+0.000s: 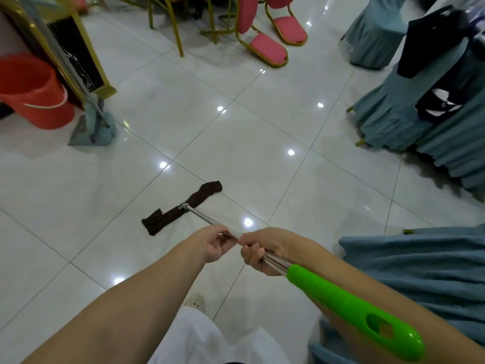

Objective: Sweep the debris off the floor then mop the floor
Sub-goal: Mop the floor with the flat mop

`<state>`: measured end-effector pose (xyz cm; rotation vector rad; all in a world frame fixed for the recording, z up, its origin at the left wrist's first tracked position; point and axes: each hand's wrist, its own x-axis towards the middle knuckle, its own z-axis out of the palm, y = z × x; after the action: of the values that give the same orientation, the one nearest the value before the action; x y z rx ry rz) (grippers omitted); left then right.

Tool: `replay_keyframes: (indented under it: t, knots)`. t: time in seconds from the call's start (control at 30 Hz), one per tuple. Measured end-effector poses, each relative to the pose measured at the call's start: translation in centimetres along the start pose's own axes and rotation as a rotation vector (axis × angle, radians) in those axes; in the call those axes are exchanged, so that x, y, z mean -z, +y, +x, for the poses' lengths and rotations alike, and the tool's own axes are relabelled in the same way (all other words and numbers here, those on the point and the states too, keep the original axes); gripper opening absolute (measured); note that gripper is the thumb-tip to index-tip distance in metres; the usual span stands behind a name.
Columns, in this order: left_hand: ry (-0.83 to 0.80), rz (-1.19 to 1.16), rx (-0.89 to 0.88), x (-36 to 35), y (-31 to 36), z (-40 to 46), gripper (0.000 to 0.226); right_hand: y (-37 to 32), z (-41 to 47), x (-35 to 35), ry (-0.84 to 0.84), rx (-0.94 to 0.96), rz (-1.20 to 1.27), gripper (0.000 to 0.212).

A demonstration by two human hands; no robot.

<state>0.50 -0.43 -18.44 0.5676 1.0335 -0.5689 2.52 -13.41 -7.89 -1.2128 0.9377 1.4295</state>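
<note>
- A person works a flat mop (pixel 183 206) across a glossy white tiled floor (pixel 262 143) in a banquet room; the dark cloth head lies flat on the tiles a little ahead of the feet, its metal pole (pixel 202 216) running back to both hands.
- The right hand (pixel 262 252) is clenched around the pole just above the green grip (pixel 349 308); the left hand (pixel 216 244) sits just ahead of it with fingers loosely curled at the pole, and whether it truly grips cannot be told.
- No debris shows on the visible tiles, apart from a tiny dark speck near a light reflection; sweeping appears done here, and mopping looks under way.
- A red bucket (pixel 34 93) and a second mop with a blue-grey head (pixel 94 130) stand at the left, well apart from the working mop.
- Floor under the pink chairs (pixel 267 46) and beside the blue-draped furniture (pixel 409 114) likely remains to be covered; no wet streaks can be made out.
</note>
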Motion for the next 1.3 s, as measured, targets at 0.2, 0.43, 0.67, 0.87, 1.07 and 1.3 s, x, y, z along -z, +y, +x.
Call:
replay_keyframes:
  t: [0.2,0.43,0.67,0.87,1.07,1.3]
  knots:
    - [-0.006,-0.065,-0.019,-1.3,4.3,1.4,0.015,-5.8,0.8,-0.9,0.006,0.006,-0.168,0.030]
    - [0.090,-0.214,-0.150,-3.6,8.8,2.7,0.028,-13.7,3.2,-1.7,-0.050,0.057,-0.529,0.031]
    - [0.188,-0.385,-0.220,-6.1,12.4,5.9,0.020,-21.1,4.9,-2.2,-0.077,0.007,-0.675,0.025]
    - [0.235,-0.536,-0.297,-6.2,14.9,8.0,0.025,-25.4,6.8,-3.8,-0.088,-0.041,-0.816,0.028]
    - [0.308,-0.635,-0.340,-3.6,16.5,7.8,0.021,-26.4,8.2,-7.2,-0.138,-0.048,-0.907,0.028]
    - [0.344,-0.704,-0.346,0.5,18.6,5.9,0.023,-26.2,9.0,-12.9,-0.166,-0.046,-0.989,0.028]
